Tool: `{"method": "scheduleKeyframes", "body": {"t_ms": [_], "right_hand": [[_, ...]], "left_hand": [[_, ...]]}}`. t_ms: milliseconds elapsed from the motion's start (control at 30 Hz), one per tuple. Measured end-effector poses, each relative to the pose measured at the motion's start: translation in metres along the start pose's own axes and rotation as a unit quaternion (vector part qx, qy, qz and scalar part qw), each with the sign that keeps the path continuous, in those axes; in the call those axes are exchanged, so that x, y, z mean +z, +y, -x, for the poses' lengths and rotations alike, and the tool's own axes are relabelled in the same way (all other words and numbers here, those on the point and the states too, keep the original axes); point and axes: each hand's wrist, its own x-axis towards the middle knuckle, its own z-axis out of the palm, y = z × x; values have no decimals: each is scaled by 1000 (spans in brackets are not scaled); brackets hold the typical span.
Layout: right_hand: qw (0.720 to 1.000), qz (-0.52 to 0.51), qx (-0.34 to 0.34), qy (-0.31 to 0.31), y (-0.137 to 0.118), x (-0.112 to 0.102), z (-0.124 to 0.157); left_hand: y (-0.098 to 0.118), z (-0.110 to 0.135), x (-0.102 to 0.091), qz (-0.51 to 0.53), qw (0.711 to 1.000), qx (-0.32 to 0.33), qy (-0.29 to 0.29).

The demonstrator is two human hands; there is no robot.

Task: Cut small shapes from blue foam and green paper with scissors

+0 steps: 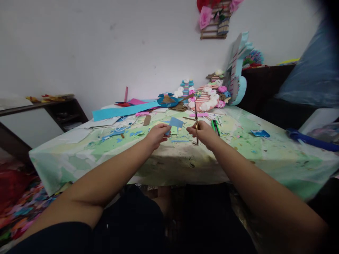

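Observation:
My left hand (pixel 157 135) is closed in a pinch on a small blue paper piece (pixel 176 122), held just above the table. My right hand (pixel 203 132) is closed around a pair of scissors (pixel 196 118) whose blades point up and away from me. The two hands are close together over the near middle of a table with a green and white stained cover (pixel 265 155). Small blue paper scraps (pixel 135 134) lie on the cover beside my left hand.
A long blue paper strip (pixel 122 111) lies at the back left. A green cutter (pixel 215 126) sits right of my right hand. Paper flower crafts (pixel 209 97) crowd the back edge. A dark shelf (pixel 53 106) stands left, a blue bag (pixel 315 70) right.

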Motion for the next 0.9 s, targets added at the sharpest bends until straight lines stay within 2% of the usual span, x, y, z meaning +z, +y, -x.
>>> {"method": "scheduleKeyframes", "body": {"t_ms": [67, 167, 233, 300, 400, 533, 667, 800, 900], "right_hand": [[989, -147, -3, 4, -7, 12, -4], [961, -263, 26, 79, -8, 22, -3], [937, -327, 60, 104, -5, 24, 3], [918, -379, 83, 82, -2, 24, 12], [909, -404, 97, 38, -2, 23, 27], [894, -433, 107, 40, -5, 19, 41], [904, -414, 81, 62, -6, 11, 47], [945, -309, 32, 106, -7, 8, 51], [968, -230, 22, 99, -9, 13, 57]], "left_hand": [[1, 12, 6, 0, 1000, -10, -18], [5, 28, 11, 8, 999, -9, -44], [7, 37, 13, 4, 998, -8, -58], [8, 44, 14, -12, 998, -20, -66], [9, 51, 17, -71, 995, -41, -56], [9, 54, 25, -121, 991, -32, -45], [3, 52, 33, -100, 993, 11, -56], [-11, 54, 32, -28, 995, 19, -93], [-22, 61, 27, 49, 995, 9, -91]]}}
